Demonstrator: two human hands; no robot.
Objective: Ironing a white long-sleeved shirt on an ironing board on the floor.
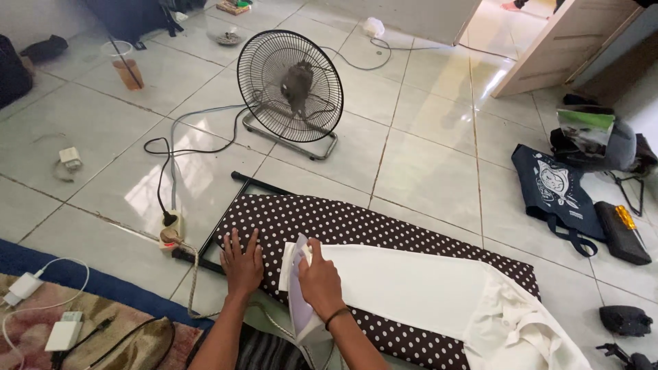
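Observation:
A low ironing board point(356, 223) with a dark cover dotted white lies on the tiled floor. A white garment point(425, 288) is spread along it, bunched at the right end. My left hand point(241, 262) rests flat, fingers apart, on the board's left end next to the garment's edge. My right hand point(321, 281) grips the handle of a white and pale purple iron point(299, 294) that stands on the garment's left end. A dark band circles my right wrist.
A black floor fan point(290, 86) stands beyond the board. A power strip point(169, 229) with cables lies at the left. A drink cup point(125, 65) stands far left. Dark bags point(558, 192) lie at the right, chargers point(63, 334) on a mat at the lower left.

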